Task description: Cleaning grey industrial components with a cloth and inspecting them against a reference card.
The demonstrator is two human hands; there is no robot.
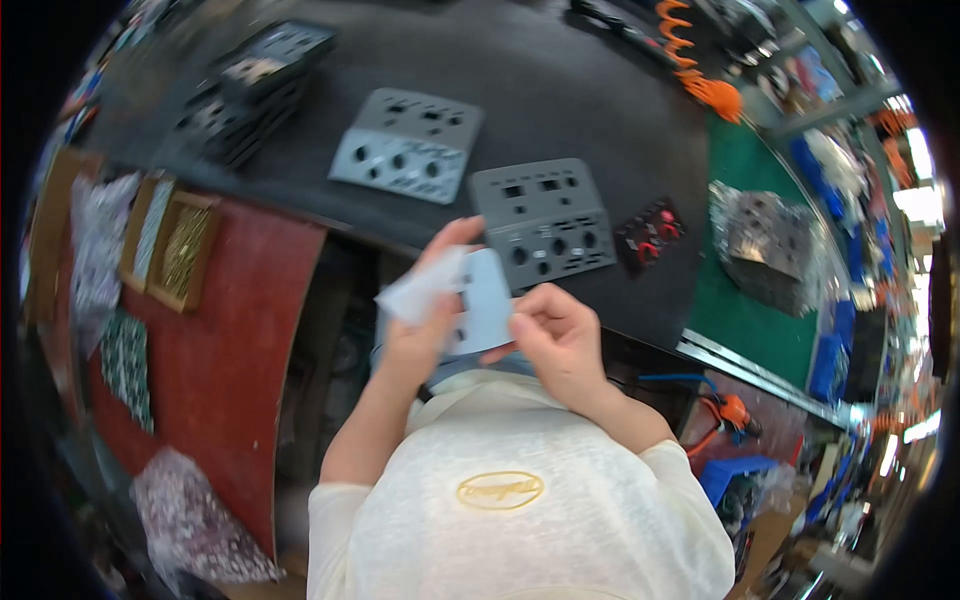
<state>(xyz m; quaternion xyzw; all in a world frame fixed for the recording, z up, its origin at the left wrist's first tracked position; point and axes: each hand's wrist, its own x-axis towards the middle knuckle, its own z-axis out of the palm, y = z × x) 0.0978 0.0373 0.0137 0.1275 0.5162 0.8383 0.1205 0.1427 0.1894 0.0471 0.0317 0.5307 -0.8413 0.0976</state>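
My left hand point(424, 322) pinches a translucent white sheet point(427, 285), blurred, and lies against the left side of a light-blue panel point(489, 304) with dark holes. On the panel's right edge, my right hand point(559, 341) closes its thumb and finger. Just beyond my hands, a grey panel with holes and slots point(540, 210) rests on the dark tabletop point(525, 97). A second such panel point(409, 146) lies farther left, its near half lighter. A small dark piece with red parts point(650, 236) is right of the nearer panel.
Stacked dark panels point(255, 90) stand at the upper left. On the red surface point(232, 337) are a cardboard box of screws point(184, 251) and bags of small parts point(195, 525). A plastic-wrapped grey block point(772, 240) sits on the green mat point(750, 300); an orange coiled hose point(679, 45) hangs above.
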